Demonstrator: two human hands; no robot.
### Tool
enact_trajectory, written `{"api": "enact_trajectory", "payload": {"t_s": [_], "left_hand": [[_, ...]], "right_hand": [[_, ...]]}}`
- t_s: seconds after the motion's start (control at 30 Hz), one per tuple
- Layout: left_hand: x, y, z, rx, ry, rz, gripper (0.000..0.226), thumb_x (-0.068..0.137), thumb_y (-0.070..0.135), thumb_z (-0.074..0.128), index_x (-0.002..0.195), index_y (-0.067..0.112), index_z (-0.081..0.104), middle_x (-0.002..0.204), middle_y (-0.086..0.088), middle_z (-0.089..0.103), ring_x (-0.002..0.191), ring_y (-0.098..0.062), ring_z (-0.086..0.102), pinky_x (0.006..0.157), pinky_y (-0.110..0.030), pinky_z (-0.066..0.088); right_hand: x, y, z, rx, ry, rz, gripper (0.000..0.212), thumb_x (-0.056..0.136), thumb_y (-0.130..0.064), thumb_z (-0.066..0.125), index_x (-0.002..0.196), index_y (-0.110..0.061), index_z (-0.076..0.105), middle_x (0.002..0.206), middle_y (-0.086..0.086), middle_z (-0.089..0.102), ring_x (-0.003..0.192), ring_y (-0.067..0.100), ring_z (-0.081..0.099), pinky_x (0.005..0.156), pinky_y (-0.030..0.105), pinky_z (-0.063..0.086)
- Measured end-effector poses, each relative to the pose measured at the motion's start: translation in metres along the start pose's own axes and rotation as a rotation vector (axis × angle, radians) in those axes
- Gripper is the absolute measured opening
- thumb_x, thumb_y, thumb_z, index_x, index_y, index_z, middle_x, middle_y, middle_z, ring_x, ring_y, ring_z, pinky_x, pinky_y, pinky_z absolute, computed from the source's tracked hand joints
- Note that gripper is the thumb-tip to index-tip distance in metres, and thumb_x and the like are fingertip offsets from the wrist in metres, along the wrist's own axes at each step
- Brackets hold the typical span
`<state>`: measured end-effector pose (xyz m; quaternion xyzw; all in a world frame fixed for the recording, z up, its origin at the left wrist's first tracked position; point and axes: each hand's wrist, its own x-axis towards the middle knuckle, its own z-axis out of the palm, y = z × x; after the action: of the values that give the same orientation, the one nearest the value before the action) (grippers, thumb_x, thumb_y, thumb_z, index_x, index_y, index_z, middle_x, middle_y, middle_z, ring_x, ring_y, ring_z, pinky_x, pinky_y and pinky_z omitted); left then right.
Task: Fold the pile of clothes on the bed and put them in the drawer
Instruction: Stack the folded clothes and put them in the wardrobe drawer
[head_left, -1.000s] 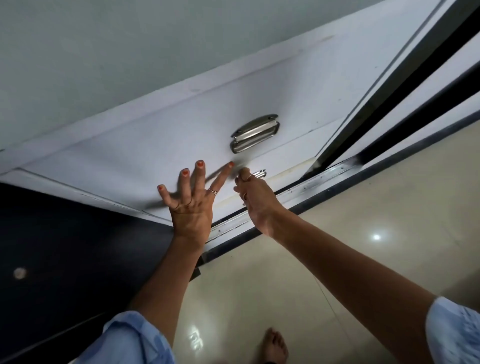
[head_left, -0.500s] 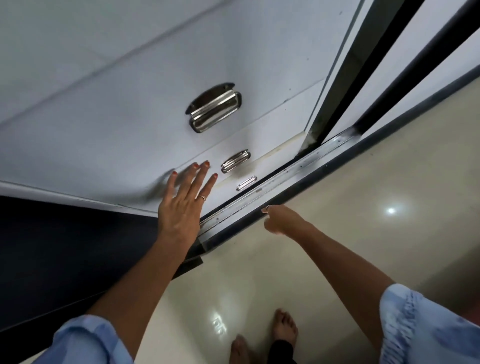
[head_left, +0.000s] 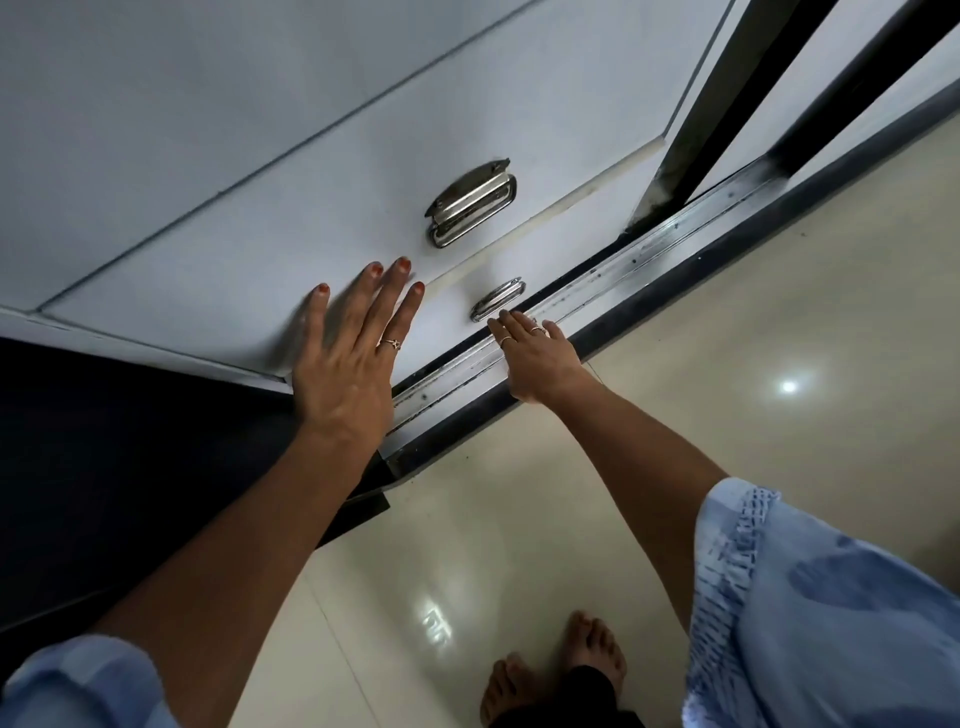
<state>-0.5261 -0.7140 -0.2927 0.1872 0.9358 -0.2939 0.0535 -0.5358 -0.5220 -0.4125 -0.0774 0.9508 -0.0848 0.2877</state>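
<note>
While the left hand presses the drawer flat-fingered, the right hand reaches, grip released

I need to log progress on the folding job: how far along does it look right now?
Done: cannot tell; no clothes or bed show in this view. In hand: the left hand lies flat with straight fingers on the white drawer front, while the right hand reaches toward the lower metal handle, fingers near it but not curled round it. The drawers look closed. Left: whatever folding or stowing remains is out of sight.
</note>
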Motion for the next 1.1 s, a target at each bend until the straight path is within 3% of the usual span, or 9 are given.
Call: {"api": "enact_trajectory", "payload": {"t_s": [0.33,0.43,0.6,0.8,0.87,0.97,1.1], "left_hand": [[0.005,0.012,0.008,0.005,-0.054,0.007,0.106,0.088,0.035,0.055,0.143,0.024,-0.035,0.143,-0.006,-0.051,0.126,-0.028,-0.048,0.095,-0.051,-0.036],[0.005,0.011,0.01,0.009,-0.038,0.008,0.102,0.089,0.032,0.052,0.144,0.023,-0.033,0.144,-0.006,-0.05,0.129,-0.028,-0.046,0.097,-0.052,-0.034],[-0.002,0.013,0.011,0.009,-0.071,0.006,0.096,0.091,0.035,0.049,0.146,0.021,-0.029,0.146,-0.005,-0.047,0.136,-0.028,-0.038,0.099,-0.055,-0.031],[-0.007,0.019,-0.003,-0.024,-0.091,0.001,0.088,0.094,0.039,0.043,0.148,0.02,-0.024,0.153,-0.005,-0.036,0.142,-0.028,-0.029,0.101,-0.055,-0.031],[-0.009,0.023,-0.006,-0.071,-0.106,0.0,0.085,0.095,0.04,0.038,0.149,0.018,-0.023,0.156,-0.005,-0.03,0.145,-0.027,-0.023,0.107,-0.054,-0.025],[-0.02,0.035,-0.001,-0.241,-0.128,-0.019,0.082,0.096,0.032,0.041,0.151,0.013,-0.017,0.16,-0.008,-0.017,0.148,-0.026,-0.009,0.117,-0.051,-0.004],[-0.042,0.056,0.011,-0.49,-0.131,-0.066,0.085,0.085,0.016,0.058,0.153,0.007,0.008,0.16,-0.017,0.008,0.145,-0.033,0.019,0.113,-0.048,0.022]], "right_hand": [[0.019,-0.002,0.014,-0.038,0.062,0.006,0.077,0.094,-0.014,0.049,0.155,-0.019,0.003,0.162,0.002,0.0,0.149,0.021,0.0,0.12,0.043,0.003],[0.024,-0.001,0.008,-0.125,0.121,-0.016,0.066,0.096,-0.024,0.049,0.154,-0.018,0.017,0.161,0.002,0.012,0.149,0.024,0.008,0.12,0.043,0.002],[0.027,-0.017,-0.003,-0.054,0.12,0.003,0.053,0.101,-0.047,0.032,0.144,-0.017,0.04,0.149,0.004,0.042,0.143,0.024,0.028,0.119,0.043,0.001],[0.033,-0.02,-0.037,-0.162,0.044,-0.009,0.034,0.1,-0.024,0.039,0.129,-0.025,0.057,0.133,-0.005,0.056,0.127,0.019,0.045,0.109,0.034,0.025],[0.03,-0.022,-0.033,-0.171,0.059,0.007,0.033,0.098,-0.021,0.041,0.125,-0.024,0.06,0.13,-0.005,0.058,0.125,0.02,0.046,0.109,0.034,0.025],[0.024,-0.018,-0.02,-0.14,0.066,0.02,0.031,0.096,-0.02,0.042,0.118,-0.024,0.064,0.124,-0.005,0.061,0.122,0.02,0.047,0.107,0.032,0.025],[-0.001,-0.007,0.002,-0.107,0.084,-0.002,0.029,0.092,-0.018,0.046,0.11,-0.022,0.067,0.119,-0.004,0.063,0.121,0.022,0.047,0.108,0.033,0.026]]}}
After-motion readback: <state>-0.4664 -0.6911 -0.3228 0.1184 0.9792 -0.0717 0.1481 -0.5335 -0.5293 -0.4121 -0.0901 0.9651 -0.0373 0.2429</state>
